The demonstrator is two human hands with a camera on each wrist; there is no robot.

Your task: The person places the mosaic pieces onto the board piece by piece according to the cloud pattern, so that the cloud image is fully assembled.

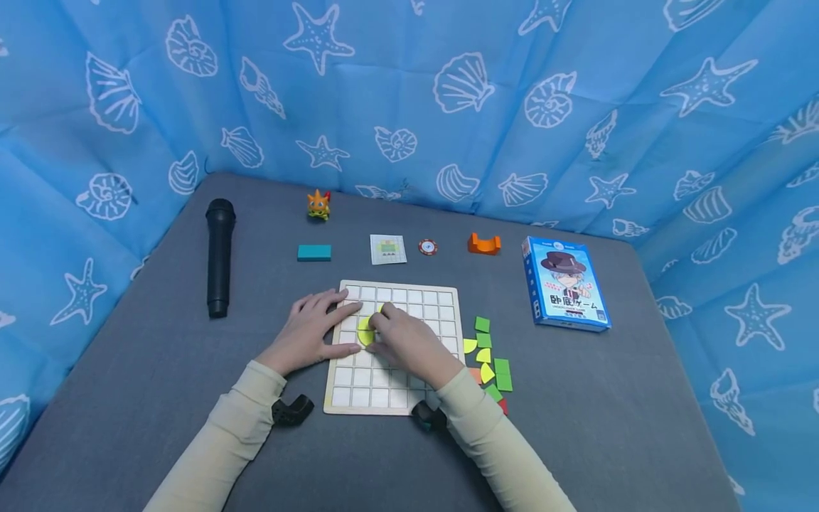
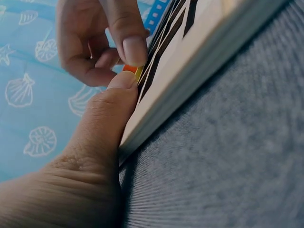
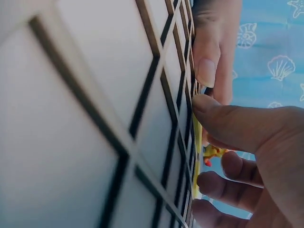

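A square grid board [image 1: 342, 409] with a pale wooden frame and white cells lies on the table. Yellow quarter-circle tiles [image 1: 365, 338] sit in cells left of its centre. My left hand [image 1: 311, 331] rests at the board's left side, fingers spread over the cells and thumb [image 2: 107, 107] against the tiles' lower edge. From the right, my right hand [image 1: 412, 345] reaches over the board, fingers curled and thumb [image 3: 228, 116] lowered at a yellow tile [image 3: 196, 137], which it pinches against the grid. The fingers hide much of that tile.
Green tiles [image 1: 503, 375], yellow quarter-circles [image 1: 484, 355], and orange and red pieces lie right of the board. Behind it stand a teal block [image 1: 314, 253], pattern card [image 1: 388, 249], poker chip [image 1: 428, 247], orange holder [image 1: 484, 244] and toy figure [image 1: 318, 205]. A microphone [image 1: 220, 256] and blue box [image 1: 566, 284] flank these.
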